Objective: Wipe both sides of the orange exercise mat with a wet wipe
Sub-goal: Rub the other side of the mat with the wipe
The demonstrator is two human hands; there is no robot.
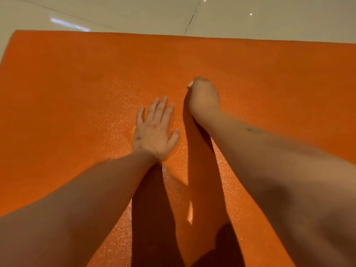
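forearms: both bare; the left forearm [77, 199] comes in from the lower left and the right forearm [279, 160] from the lower right, both reaching forward over the mat [77, 93]
shadows [202, 170]: two dark bands on the mat between the arms, one beside each forearm, with a thin lit strip between them
left hand [156, 132]: palm down on the mat near the middle of the view, fingers straight and a little spread, thumb out to the right; it holds nothing
right hand [204, 97]: just beyond the left hand and to its right, apart from it; fingers curled under into a fist, low on the mat
wipe [190, 84]: only a small white bit shows at the left side of the right fist, which grips it; the rest is hidden in the hand, and whether it touches the mat cannot be told
mat: orange and fine-grained, lying flat; it fills most of the view and runs out of it at the right and the bottom; its surface glints around the left hand; its straight far edge and far left corner show
floor [134, 12]: pale glossy tiles beyond the mat, with a dark joint line at the upper right and bright reflections
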